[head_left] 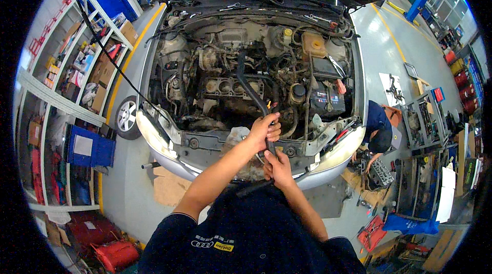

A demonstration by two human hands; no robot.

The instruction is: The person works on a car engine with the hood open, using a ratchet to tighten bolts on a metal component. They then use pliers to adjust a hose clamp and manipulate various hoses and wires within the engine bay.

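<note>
My left hand (pixel 265 131) grips a bent black rubber hose (pixel 248 87) over the front of an open engine bay. Just below it, my right hand (pixel 277 166) is closed on the same hose, whose lower end sticks out toward my body. The hose's upper part lies across the engine, beside an exposed engine block (pixel 221 87) with open cylinder bores. Right of the hose are a round reservoir (pixel 297 92), an amber tank (pixel 313 43) and a battery (pixel 328 99). A crumpled pale plastic sheet (pixel 239 133) lies partly behind my hands.
Car headlights (pixel 154 135) flank me. A loose wheel (pixel 127 115) and shelving (pixel 77 141) stand left. At right, a co-worker in dark clothing (pixel 378 123) bends by a removed engine part (pixel 380 170), near carts (pixel 423 120) and a red tool case (pixel 372 233). A cable (pixel 118 66) hangs at upper left.
</note>
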